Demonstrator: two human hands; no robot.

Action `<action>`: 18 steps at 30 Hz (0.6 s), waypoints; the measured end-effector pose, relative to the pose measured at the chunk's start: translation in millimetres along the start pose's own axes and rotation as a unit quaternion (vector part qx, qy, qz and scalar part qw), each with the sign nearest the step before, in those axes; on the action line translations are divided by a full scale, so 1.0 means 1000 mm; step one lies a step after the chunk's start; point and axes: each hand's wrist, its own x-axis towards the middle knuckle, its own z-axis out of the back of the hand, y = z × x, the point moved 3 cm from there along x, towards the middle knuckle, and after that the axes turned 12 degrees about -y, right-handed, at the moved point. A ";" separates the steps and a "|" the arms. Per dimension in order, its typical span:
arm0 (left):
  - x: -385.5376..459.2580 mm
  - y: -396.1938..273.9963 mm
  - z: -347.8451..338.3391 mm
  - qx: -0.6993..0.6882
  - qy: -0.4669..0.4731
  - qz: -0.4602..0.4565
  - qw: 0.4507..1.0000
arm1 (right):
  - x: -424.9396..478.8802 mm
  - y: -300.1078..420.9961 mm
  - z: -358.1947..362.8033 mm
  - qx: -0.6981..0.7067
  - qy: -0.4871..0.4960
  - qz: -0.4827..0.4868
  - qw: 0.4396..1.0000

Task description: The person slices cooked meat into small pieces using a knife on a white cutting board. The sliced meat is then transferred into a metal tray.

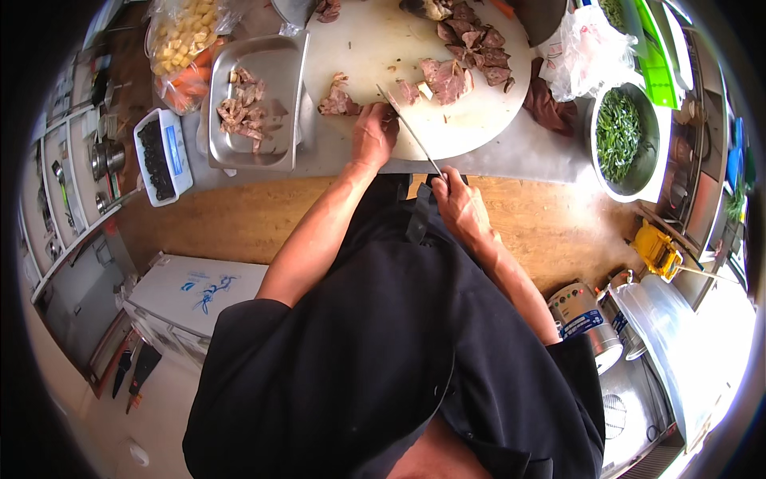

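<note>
My right hand (461, 203) grips the handle of a kitchen knife (419, 139) at the near edge of a round white cutting board (479, 129). The blade slants up and left across the board, just beside the curled fingers of my left hand (376, 135). Those fingers press on cooked meat, largely hidden under them. A chunk of sliced meat (339, 99) lies directly left of that hand. Right of the blade are a larger meat piece (444, 81) and a smaller one (409, 91). A heap of meat pieces (479, 45) covers the board's far right.
On the left stand a steel tray (287, 152) with cut meat, a white tub (184, 179) of dark food, and bags of diced food (182, 51) and carrots (185, 90). A steel bowl (651, 129) of chopped greens and a white plastic bag (577, 57) sit on the right.
</note>
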 end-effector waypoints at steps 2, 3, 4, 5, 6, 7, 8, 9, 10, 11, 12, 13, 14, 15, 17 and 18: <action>0.001 0.000 -0.001 0.030 -0.019 -0.047 0.998 | 0.009 -0.006 -0.007 -0.004 0.012 -0.004 1.000; 0.003 -0.001 -0.001 0.030 -0.018 -0.042 0.998 | 0.014 -0.003 -0.008 -0.007 0.016 -0.001 1.000; 0.002 -0.002 -0.001 0.029 -0.018 -0.038 0.999 | 0.015 0.000 -0.006 -0.004 0.011 0.002 1.000; 0.002 -0.003 -0.002 0.028 -0.017 -0.034 0.999 | 0.014 0.002 0.002 0.003 -0.002 0.011 1.000; 0.003 -0.010 0.000 0.028 -0.029 -0.033 0.999 | 0.007 0.005 0.009 0.011 -0.010 0.017 1.000; 0.004 -0.007 -0.003 0.027 -0.030 -0.006 0.999 | 0.004 0.009 0.016 0.019 -0.018 0.030 0.999; 0.004 -0.002 -0.006 0.027 -0.029 0.021 0.999 | -0.004 0.011 0.025 0.036 -0.026 0.014 0.999; 0.001 -0.002 -0.008 0.024 -0.026 0.054 0.998 | -0.012 0.010 0.033 0.030 -0.040 -0.004 0.999; 0.006 -0.001 -0.011 0.079 0.019 0.018 0.997 | -0.015 0.010 0.041 0.052 -0.039 -0.040 0.997; 0.005 -0.003 -0.015 0.112 0.035 0.006 0.993 | -0.017 0.010 0.049 0.073 -0.039 -0.077 0.994; 0.014 -0.014 -0.018 0.144 0.047 -0.011 0.988 | -0.017 -0.004 0.047 0.089 -0.059 -0.098 0.989; 0.022 -0.027 -0.020 0.178 0.060 -0.026 0.982 | -0.018 -0.021 0.041 0.130 -0.085 -0.096 0.983; 0.034 -0.034 -0.026 0.164 0.146 0.039 0.975 | -0.018 -0.042 0.040 0.209 -0.045 -0.163 0.963; 0.038 -0.034 -0.030 0.205 0.145 -0.003 0.968 | -0.019 -0.050 0.039 0.284 0.002 -0.225 0.932; 0.048 -0.040 -0.037 0.240 0.201 -0.010 0.950 | -0.025 -0.066 0.041 0.267 0.009 -0.209 0.941; 0.047 -0.031 -0.042 0.249 0.197 -0.040 0.947 | -0.029 -0.075 0.041 0.290 0.023 -0.223 0.930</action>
